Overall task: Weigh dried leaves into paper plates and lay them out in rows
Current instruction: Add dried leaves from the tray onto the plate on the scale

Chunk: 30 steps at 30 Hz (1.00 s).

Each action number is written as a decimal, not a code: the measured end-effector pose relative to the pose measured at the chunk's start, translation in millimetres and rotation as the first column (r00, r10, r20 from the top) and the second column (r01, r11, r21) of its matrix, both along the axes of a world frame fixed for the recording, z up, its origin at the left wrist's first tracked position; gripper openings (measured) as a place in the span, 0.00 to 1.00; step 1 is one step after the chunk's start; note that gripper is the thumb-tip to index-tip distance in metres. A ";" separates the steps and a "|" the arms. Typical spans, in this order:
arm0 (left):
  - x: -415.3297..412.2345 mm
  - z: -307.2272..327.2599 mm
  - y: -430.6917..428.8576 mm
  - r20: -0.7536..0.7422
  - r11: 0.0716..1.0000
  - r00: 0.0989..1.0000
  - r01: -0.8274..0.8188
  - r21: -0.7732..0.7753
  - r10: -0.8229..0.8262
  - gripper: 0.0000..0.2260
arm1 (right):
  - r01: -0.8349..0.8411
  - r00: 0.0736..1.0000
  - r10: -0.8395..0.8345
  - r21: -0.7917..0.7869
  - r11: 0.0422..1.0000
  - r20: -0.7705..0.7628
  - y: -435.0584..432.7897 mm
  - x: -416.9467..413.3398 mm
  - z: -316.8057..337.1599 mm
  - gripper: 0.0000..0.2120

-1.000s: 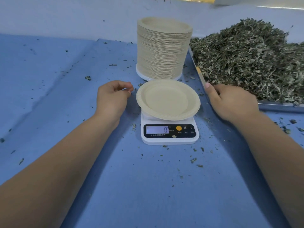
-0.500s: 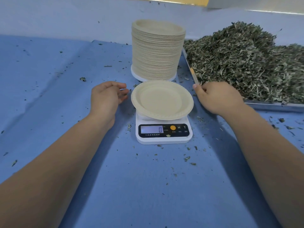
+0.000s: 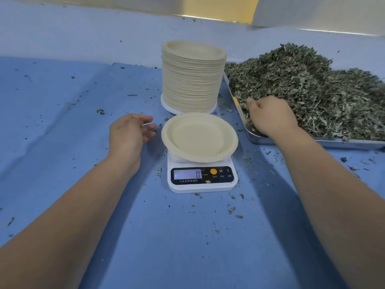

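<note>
An empty cream paper plate (image 3: 199, 137) rests on a small white digital scale (image 3: 202, 177) whose display reads 0. Behind it stands a tall stack of paper plates (image 3: 192, 77). A big heap of dried green leaves (image 3: 312, 94) fills a metal tray (image 3: 258, 139) at the right. My left hand (image 3: 129, 133) hovers just left of the plate, fingers loosely apart, holding nothing. My right hand (image 3: 270, 115) reaches over the tray's near corner into the leaves, fingers curled down among them; whether it grips any leaves is hidden.
A blue cloth (image 3: 62, 126) covers the table, strewn with leaf crumbs, thickest around the scale and the tray. A pale wall (image 3: 104, 26) rises behind the plate stack.
My right hand has moved from the tray's near-left edge up into the leaf heap. My left hand's fingers have spread a little beside the plate. The camera view has shifted slightly.
</note>
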<state>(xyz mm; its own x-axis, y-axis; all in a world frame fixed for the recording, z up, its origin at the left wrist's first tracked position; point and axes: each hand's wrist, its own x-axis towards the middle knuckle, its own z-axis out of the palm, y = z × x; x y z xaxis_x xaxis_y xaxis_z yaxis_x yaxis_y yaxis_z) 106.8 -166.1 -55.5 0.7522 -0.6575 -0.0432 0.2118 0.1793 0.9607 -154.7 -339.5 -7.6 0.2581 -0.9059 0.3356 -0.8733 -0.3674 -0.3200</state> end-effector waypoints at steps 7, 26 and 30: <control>-1.0 -2.0 -2.9 0.019 1.000 1.000 -0.012 0.018 0.012 0.13 | -0.228 0.927 0.302 -0.305 0.925 0.222 51.7 53.4 38.2 0.27; 0.4 -5.9 -2.7 0.116 0.996 0.992 0.033 0.077 -0.042 0.12 | -0.193 0.976 0.212 -0.257 0.947 0.048 36.1 21.2 0.1 0.17; 0.3 -7.6 -3.9 0.157 0.994 0.986 0.035 0.108 -0.052 0.12 | 0.028 0.984 -0.027 0.003 1.000 -0.177 19.3 2.2 -23.2 0.25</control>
